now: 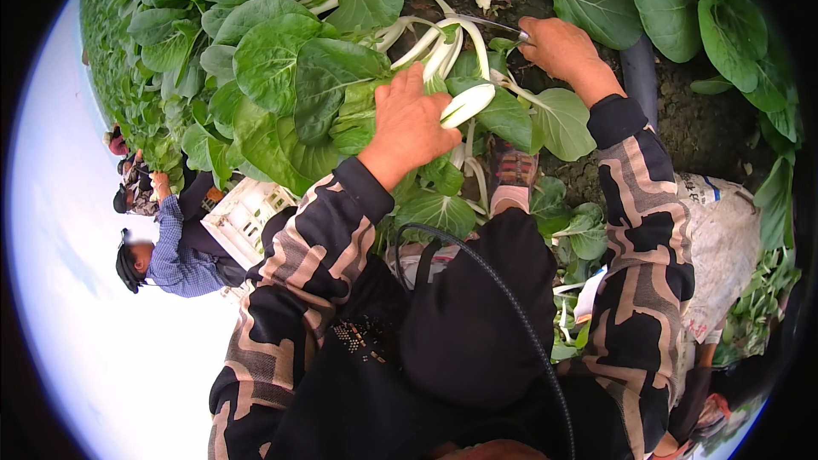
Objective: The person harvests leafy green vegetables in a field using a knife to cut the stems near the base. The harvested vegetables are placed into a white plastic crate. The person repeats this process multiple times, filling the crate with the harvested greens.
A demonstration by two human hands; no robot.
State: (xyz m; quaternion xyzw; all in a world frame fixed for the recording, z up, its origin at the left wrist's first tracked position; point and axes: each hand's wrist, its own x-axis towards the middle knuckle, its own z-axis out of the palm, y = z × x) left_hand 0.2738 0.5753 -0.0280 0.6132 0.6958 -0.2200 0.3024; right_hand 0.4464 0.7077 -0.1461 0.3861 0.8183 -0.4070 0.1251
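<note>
My left hand [409, 121] is closed around a pale-based bok choy [468, 105], whose white butt pokes out past the thumb. Under and beyond those fingers spread the broad green leaves [342, 73] of bok choy plants. White stalks [441, 51] of another plant rise just past the fingertips. In my right hand [562, 51] is the handle of a knife [525, 37]. Its thin curved blade [489, 22] reaches left to the stalks, partly hidden by them. A cut-looking leaf [594, 9] with a white stem lies on the soil above the right hand.
My shoe [513, 163] stands among loose leaves below the hands. A dark pipe [640, 80] runs behind the right wrist. At left, a white plastic crate [246, 217] is near a co-worker in a checked shirt [185, 262]; more people are beyond. A woven sack [722, 249] lies at right.
</note>
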